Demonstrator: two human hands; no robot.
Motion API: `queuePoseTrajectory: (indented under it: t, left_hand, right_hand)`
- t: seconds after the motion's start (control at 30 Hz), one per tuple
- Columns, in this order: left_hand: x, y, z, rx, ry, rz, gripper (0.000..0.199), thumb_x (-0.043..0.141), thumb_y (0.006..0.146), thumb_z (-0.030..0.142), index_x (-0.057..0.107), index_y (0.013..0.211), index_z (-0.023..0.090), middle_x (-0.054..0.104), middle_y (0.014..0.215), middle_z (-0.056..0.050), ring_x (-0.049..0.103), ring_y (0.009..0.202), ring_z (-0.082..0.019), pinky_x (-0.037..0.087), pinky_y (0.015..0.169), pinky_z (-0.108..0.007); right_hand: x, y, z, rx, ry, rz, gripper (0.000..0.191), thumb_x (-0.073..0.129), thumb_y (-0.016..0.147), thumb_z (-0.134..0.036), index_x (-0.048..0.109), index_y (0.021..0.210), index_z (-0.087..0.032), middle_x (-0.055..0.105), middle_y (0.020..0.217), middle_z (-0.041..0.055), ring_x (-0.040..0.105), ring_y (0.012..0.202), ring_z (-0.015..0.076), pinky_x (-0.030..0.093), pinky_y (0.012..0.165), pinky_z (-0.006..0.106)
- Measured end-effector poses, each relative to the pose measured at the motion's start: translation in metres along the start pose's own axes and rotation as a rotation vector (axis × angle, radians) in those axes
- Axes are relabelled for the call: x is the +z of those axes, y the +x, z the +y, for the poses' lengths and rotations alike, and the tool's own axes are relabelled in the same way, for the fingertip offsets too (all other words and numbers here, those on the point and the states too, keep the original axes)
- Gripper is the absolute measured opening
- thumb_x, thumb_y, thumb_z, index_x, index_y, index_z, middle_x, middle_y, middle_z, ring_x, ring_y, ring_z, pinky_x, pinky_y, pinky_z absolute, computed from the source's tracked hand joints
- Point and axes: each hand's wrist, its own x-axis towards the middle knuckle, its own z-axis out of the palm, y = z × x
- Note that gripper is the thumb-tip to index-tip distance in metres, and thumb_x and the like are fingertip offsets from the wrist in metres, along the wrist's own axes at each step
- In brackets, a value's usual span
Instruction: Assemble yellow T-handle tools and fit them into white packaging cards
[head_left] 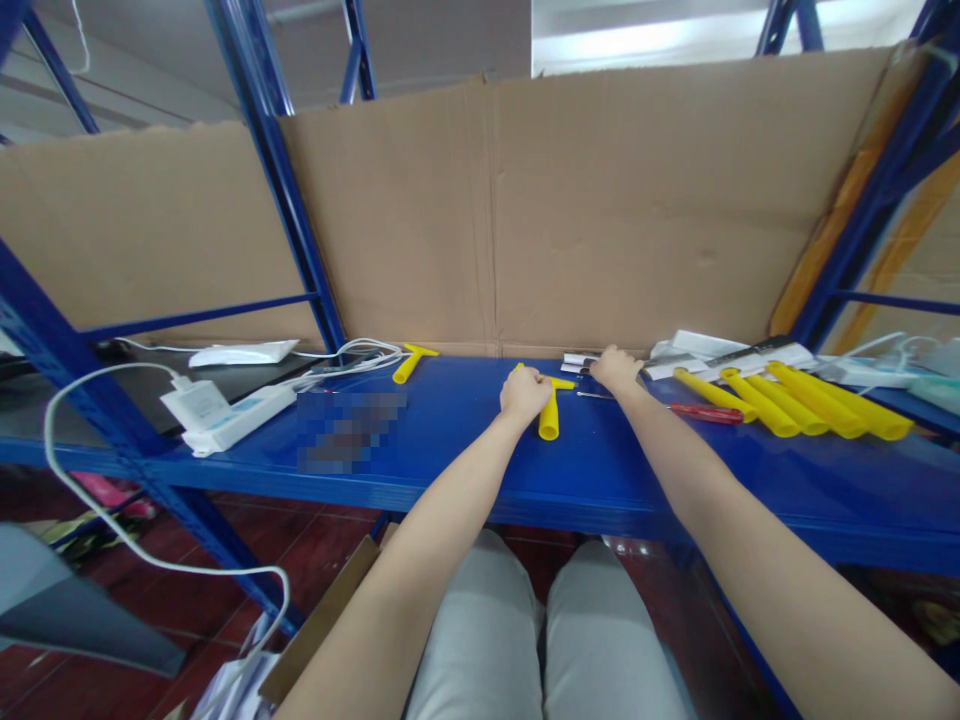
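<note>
My left hand [525,393] is closed on a yellow T-shaped handle [550,418], whose tube end points toward me and whose crossbar shows on both sides of the fingers. To its right, my right hand [616,370] reaches down to the shelf with its fingers curled. Its fingertips are beside some small white and dark strips [579,361], and what lies under them is hidden. A red-handled screwdriver [709,412] lies to the right of that hand, its shaft passing below the wrist. Another yellow T-shaped handle [409,367] lies farther left.
Several yellow handles [817,402] lie in a row at the right of the blue shelf [450,440], in front of white packages [701,345]. A white power strip [244,418] with a cable sits at the left. Cardboard [600,210] closes the back between blue posts [281,180].
</note>
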Motion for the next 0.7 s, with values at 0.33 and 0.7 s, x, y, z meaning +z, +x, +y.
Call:
queuePoseTrajectory:
  t: [0.33,0.7]
  left_hand:
    - [-0.002,-0.002,0.002,0.001,0.026,-0.002,0.023,0.050,0.083,0.024,0.072,0.088,0.017,0.072,0.099,-0.011,0.066,0.098,-0.024,0.048,0.080,-0.027]
    - [0.000,0.002,-0.002,-0.007,0.091,-0.108,0.034,0.054,0.082,0.039,0.070,0.098,0.014,0.070,0.106,-0.015,0.064,0.104,-0.026,0.048,0.083,-0.029]
  right_hand:
    - [-0.016,0.009,0.020,0.021,0.472,0.201,0.034,0.053,0.080,-0.022,0.049,0.109,-0.006,0.056,0.115,0.0242,0.054,0.112,0.0310,0.041,0.092,0.041]
    - [-0.033,0.010,0.043,0.154,1.007,0.266,0.033,0.063,0.076,-0.026,0.046,0.103,-0.017,0.058,0.103,0.0067,0.060,0.093,0.0176,0.049,0.082,0.031]
